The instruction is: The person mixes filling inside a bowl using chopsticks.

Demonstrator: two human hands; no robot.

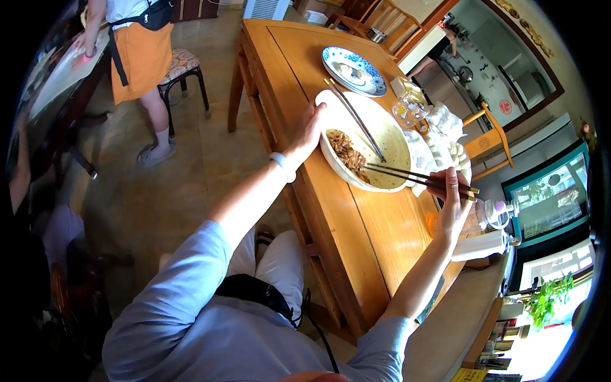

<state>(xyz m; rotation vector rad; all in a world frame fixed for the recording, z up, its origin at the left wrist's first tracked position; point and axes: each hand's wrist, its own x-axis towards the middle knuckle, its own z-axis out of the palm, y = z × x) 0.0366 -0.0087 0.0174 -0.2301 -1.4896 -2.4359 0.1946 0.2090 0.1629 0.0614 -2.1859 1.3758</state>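
A large white bowl (pixel 389 143) stands near the edge of the wooden table, with a brown minced mixture (pixel 345 153) gathered on its left side. My left hand (pixel 309 132) holds the bowl's left rim. In my right hand (pixel 453 196) is a pair of dark chopsticks (pixel 407 174), their tips at the mixture. Another pair of chopsticks (pixel 356 121) leans inside the bowl, across its far rim. Behind the bowl lies a blue-and-white plate (pixel 328 58) with some pale food on it.
Right of the bowl are plastic bags (pixel 445 149), a glass jar (pixel 407 113) and a clear bottle (pixel 487 216) on the table (pixel 363 254). At the upper left, a person in an orange garment (pixel 145 60) stands by another table and a stool (pixel 181 65). Wooden chairs (pixel 487 140) stand beyond.
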